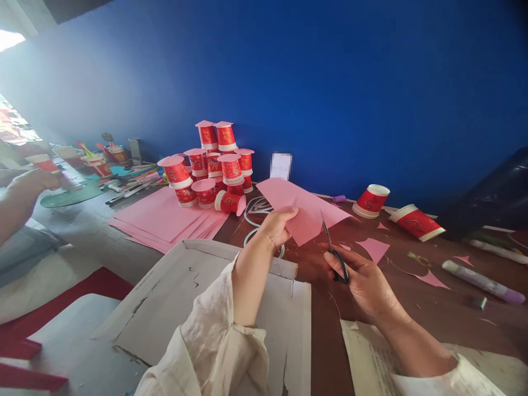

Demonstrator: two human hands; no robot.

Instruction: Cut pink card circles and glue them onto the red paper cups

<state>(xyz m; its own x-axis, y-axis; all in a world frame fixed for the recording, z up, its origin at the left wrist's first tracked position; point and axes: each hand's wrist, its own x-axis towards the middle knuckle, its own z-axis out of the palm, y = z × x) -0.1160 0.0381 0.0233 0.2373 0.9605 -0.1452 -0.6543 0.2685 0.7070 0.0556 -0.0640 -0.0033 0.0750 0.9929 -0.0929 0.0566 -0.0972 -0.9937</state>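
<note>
A sheet of pink paper [305,206] is pinched in my left hand [280,228], thumb on top, above the brown table [305,258]. My right hand [358,278] grips black-handled scissors [336,256], fingers through the loops. The scissor blades meet the paper's right-hand lower edge, where a cut shows. Pink paper scraps [373,249] lie just right of the scissors. Beyond my left hand stand stacked red paper cups [206,193], several topped with pink paper pieces; one cup lies on its side.
A pile of pink sheets [165,214] lies at left, behind a white cardboard box [165,297]. Two red cups [372,201] and a glue tube [482,281] are on the right. At far left, another person's hand [25,184] holds a cup. A blue wall [313,93] stands behind.
</note>
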